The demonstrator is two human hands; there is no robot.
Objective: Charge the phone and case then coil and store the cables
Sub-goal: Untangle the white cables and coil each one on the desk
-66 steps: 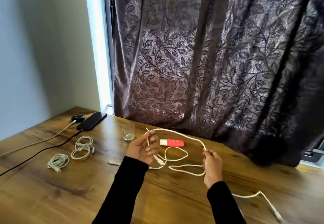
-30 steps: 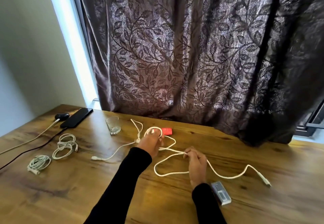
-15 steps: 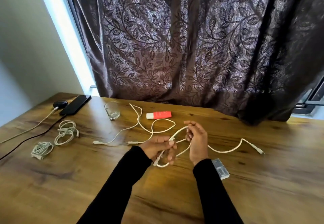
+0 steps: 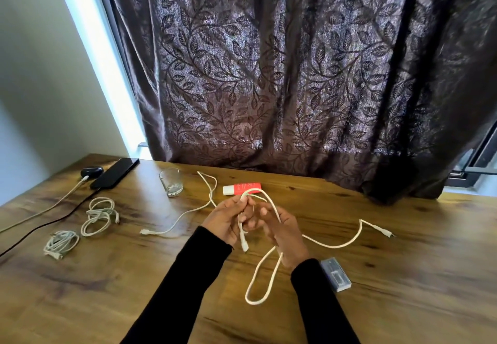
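There's only the one camera, worn on the person's head, looking forward and down across the table (image 4: 403,303) toward the curtain (image 4: 295,74) at twelve o'clock. Both hands sit close beneath it, centre frame; the phone (image 4: 115,172) lies far off at ten o'clock.

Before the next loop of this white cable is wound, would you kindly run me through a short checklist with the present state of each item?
1. Left hand holds the white cable near its plug end: ok.
2. Right hand has the cable running through it: ok.
3. Free far plug lies unsnagged on the table: ok.
4. Hanging loop untangled: ok.
5. Cable clear of the second loose cable behind the left hand: cannot tell.
6. Phone and case have leads reaching them: ok.
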